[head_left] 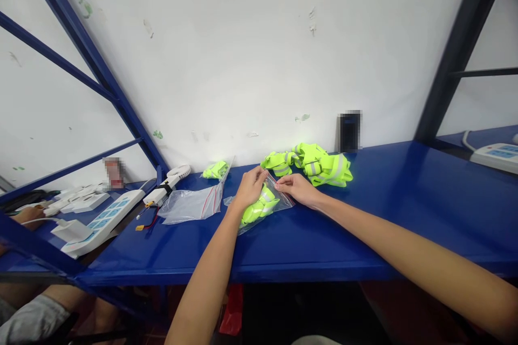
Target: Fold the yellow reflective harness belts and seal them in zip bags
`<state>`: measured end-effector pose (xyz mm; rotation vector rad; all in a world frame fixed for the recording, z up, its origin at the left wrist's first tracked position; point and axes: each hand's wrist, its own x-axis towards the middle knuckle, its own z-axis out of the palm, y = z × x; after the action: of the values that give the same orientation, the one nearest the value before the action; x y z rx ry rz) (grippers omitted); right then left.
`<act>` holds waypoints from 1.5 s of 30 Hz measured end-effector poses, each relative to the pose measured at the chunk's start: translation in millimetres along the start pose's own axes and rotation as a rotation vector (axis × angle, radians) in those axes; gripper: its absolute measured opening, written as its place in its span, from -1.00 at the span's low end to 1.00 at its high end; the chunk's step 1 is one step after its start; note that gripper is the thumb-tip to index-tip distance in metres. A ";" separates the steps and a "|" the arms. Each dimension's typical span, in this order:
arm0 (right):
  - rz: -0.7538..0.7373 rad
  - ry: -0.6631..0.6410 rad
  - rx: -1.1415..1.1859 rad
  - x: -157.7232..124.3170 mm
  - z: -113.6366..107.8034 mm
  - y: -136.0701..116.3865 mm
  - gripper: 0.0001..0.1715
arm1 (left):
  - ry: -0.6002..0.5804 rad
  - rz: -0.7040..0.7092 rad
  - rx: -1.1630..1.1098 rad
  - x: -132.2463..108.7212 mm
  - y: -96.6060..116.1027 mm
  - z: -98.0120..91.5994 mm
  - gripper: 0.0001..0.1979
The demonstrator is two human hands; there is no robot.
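A clear zip bag [286, 202] with a red line at its mouth lies on the blue table. Inside it sits a folded neon-yellow reflective strap bundle [261, 206] with silvery bands. My left hand [251, 186] grips the bag near its mouth, over the bundle's upper left. At the mouth's right side, the fingers of my right hand [297, 187] pinch the bag's edge. Just behind both hands, more neon-yellow reflective straps [324, 165] lie in a loose heap.
Left of my hands are flat clear zip bags [190, 205], a bagged yellow bundle [216, 170], a small white fan [178, 172] and a wired battery [150, 216]. A power strip [107, 221] lies further left, near another person's hand [29, 215]. A dark blurred object [349, 132] leans against the wall.
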<state>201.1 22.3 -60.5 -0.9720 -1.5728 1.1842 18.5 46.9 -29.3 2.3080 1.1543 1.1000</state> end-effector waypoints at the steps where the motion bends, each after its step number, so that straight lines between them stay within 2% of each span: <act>1: -0.002 0.007 0.004 0.1 0.3 0.0 -0.65 | 0.000 -0.002 0.000 0.2 -0.2 0.0 -0.64; 4: 0.006 -0.006 0.013 -2.1 -1.9 -3.7 -0.68 | 0.003 -0.007 0.009 0.6 -0.9 -0.4 -0.63; 8: 0.080 -0.188 -0.027 -7.0 -12.2 -12.8 -0.70 | 0.015 -0.030 0.025 0.4 -0.2 -1.4 -0.64; 12: 0.137 -0.233 -0.034 -8.6 -19.6 -17.1 -0.81 | 0.008 -0.049 0.014 0.1 1.6 -2.0 -0.64; 17: 0.120 -0.245 -0.036 -9.9 -19.7 -19.1 -0.80 | 0.023 -0.032 0.045 -0.5 0.2 -1.6 -0.62; 25: -0.018 -0.327 -0.198 -8.9 -20.9 -20.5 -0.74 | 0.012 -0.021 0.059 -1.0 -0.8 -2.4 -0.62; 33: -0.059 -0.238 -0.173 -6.4 -11.6 -12.7 -0.65 | 0.025 -0.028 0.062 -0.4 -0.7 -3.2 -0.64; 36: -0.096 -0.157 -0.298 -4.9 -4.1 -7.9 -0.70 | 0.042 -0.039 0.079 0.0 -1.5 -3.3 -0.64; 39: -0.254 -0.073 -0.496 -6.0 1.2 -5.1 -0.75 | 0.061 -0.052 0.058 0.6 -3.1 -4.0 -0.65; 42: -0.394 -0.065 -0.634 -8.3 4.5 -4.8 -0.79 | 0.065 -0.062 0.016 0.9 -4.8 -5.0 -0.64; 45: -0.402 -0.075 -0.673 -9.4 7.3 -5.1 -0.80 | 0.062 -0.073 -0.002 1.0 -5.9 -5.6 -0.63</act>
<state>196.4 10.5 -58.3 -0.9550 -2.1639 0.4103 11.5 51.1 -28.7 2.2262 1.2499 1.1519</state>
